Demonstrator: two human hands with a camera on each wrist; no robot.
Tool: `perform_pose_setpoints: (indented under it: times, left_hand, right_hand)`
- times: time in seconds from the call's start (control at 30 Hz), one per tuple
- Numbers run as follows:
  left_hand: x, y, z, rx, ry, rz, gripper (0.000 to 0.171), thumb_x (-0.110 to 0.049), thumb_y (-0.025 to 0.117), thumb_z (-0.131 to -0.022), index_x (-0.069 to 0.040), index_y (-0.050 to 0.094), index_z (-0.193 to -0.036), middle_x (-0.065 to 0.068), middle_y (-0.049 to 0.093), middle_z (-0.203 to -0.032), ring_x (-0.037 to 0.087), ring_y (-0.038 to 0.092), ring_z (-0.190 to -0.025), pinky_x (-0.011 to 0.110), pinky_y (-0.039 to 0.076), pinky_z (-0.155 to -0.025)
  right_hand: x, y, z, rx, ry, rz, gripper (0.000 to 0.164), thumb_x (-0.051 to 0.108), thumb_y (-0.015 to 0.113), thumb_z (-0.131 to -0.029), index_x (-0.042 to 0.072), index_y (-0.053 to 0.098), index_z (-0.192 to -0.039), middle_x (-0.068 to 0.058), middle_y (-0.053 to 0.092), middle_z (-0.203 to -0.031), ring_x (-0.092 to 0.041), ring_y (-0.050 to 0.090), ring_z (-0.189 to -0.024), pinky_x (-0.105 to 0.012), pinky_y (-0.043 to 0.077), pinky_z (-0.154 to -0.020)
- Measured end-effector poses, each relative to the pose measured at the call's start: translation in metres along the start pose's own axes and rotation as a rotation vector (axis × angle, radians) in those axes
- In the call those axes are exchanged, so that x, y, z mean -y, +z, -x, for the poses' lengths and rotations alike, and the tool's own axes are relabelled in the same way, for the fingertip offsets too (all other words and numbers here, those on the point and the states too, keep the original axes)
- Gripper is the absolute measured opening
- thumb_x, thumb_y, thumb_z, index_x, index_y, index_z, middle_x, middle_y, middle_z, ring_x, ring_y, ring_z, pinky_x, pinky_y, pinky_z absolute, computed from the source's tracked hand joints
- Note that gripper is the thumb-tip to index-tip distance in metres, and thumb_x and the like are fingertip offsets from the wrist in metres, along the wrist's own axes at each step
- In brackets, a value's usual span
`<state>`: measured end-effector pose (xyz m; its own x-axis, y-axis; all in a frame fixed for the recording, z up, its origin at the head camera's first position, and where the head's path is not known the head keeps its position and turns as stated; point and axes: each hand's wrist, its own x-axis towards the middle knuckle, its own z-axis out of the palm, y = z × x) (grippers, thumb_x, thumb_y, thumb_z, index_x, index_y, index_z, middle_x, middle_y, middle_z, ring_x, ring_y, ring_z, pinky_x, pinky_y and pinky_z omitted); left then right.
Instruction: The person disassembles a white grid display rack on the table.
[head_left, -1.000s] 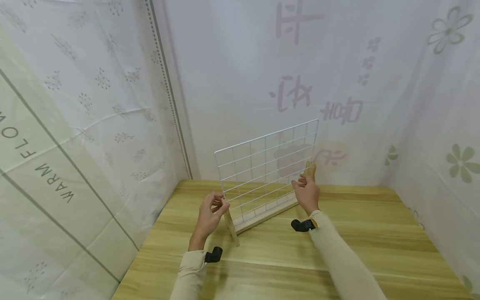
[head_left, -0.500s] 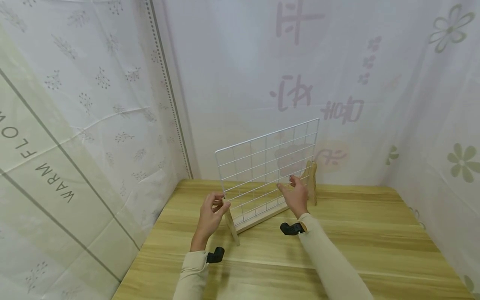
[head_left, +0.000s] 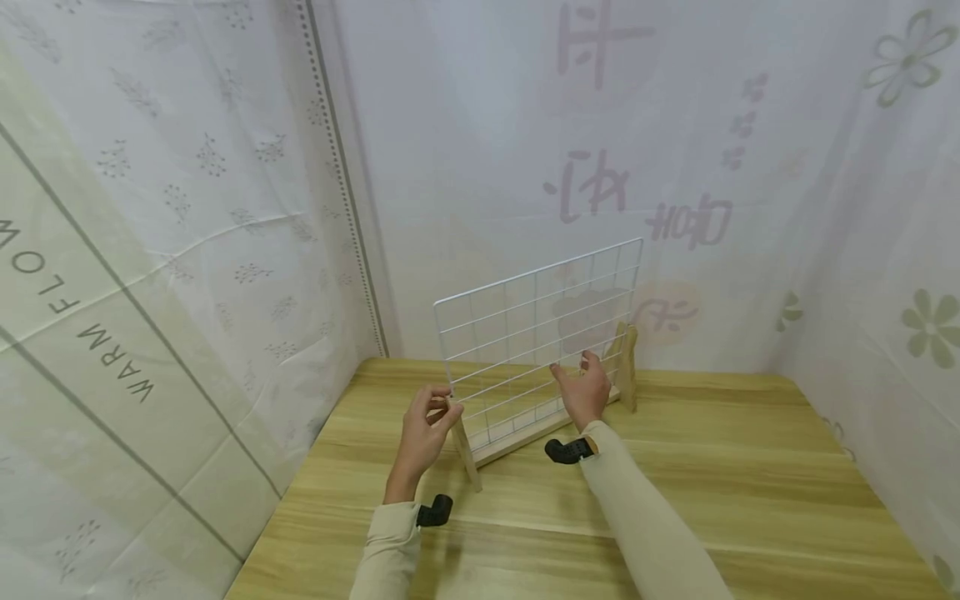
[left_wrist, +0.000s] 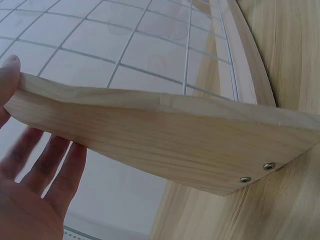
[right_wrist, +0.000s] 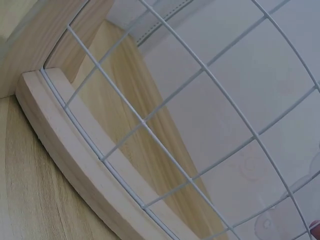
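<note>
Standing wire-grid rack point(head_left: 536, 342), long axis receding (rightward)

Wood-grain table point(head_left: 750, 492); printed cloth point(head_left: 465, 158) behind; lettered cloth point(head_left: 180, 267) left.

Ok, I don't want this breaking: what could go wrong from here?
The left grip holds the pale wooden side piece by its upper end, so a tug might skew it. The white wire grid rises well above that, so a bump from the nearby right grip could tip everything. Its bottom edge lies in the pale wooden base bar and might lift out.
</note>
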<state>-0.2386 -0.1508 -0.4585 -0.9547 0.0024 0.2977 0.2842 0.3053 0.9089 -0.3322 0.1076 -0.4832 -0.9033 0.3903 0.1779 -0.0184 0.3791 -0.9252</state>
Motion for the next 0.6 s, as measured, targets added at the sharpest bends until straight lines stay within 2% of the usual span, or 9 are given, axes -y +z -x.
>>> perform_pose_setpoints:
  times: [0.1, 0.23, 0.4, 0.6]
  left_hand:
    - [0.015, 0.002, -0.004, 0.008, 0.000, 0.057, 0.030, -0.013, 0.067, -0.097, -0.004, 0.057, -0.124, 0.015, 0.061, -0.134, 0.036, 0.059, -0.125, 0.050, 0.049, -0.109]
    - [0.034, 0.003, -0.010, 0.015, 0.020, 0.099, 0.033, -0.016, 0.068, -0.096, -0.004, 0.058, -0.125, 0.007, 0.066, -0.134, 0.031, 0.064, -0.123, 0.042, 0.054, -0.104]
    - [0.031, 0.004, -0.010, 0.007, 0.005, 0.094, 0.028, -0.009, 0.067, -0.096, -0.003, 0.058, -0.123, 0.012, 0.066, -0.134, 0.034, 0.064, -0.124, 0.043, 0.054, -0.104]
    - [0.006, -0.003, -0.003, 0.037, 0.020, 0.071, 0.026, -0.007, 0.065, -0.097, -0.004, 0.060, -0.123, 0.016, 0.066, -0.133, 0.037, 0.065, -0.121, 0.043, 0.056, -0.100]
  right_hand:
    - [0.002, 0.000, 0.000, -0.023, 0.001, 0.003, 0.068, 0.038, 0.075, -0.090, 0.003, 0.049, -0.143, -0.024, 0.059, -0.136, -0.044, 0.051, -0.125, -0.060, 0.041, -0.105]
    - [0.003, 0.001, 0.000, -0.052, -0.007, 0.005, 0.065, 0.038, 0.075, -0.090, 0.003, 0.051, -0.140, -0.024, 0.060, -0.132, -0.043, 0.055, -0.120, -0.059, 0.044, -0.101]
    - [0.002, 0.002, 0.000, -0.071, -0.007, -0.002, 0.063, 0.034, 0.076, -0.090, 0.002, 0.053, -0.138, -0.024, 0.061, -0.130, -0.044, 0.056, -0.117, -0.060, 0.044, -0.100]
    - [0.003, 0.004, -0.001, -0.080, -0.006, 0.013, 0.060, 0.033, 0.076, -0.090, 0.003, 0.054, -0.137, -0.024, 0.062, -0.127, -0.044, 0.057, -0.115, -0.059, 0.045, -0.098]
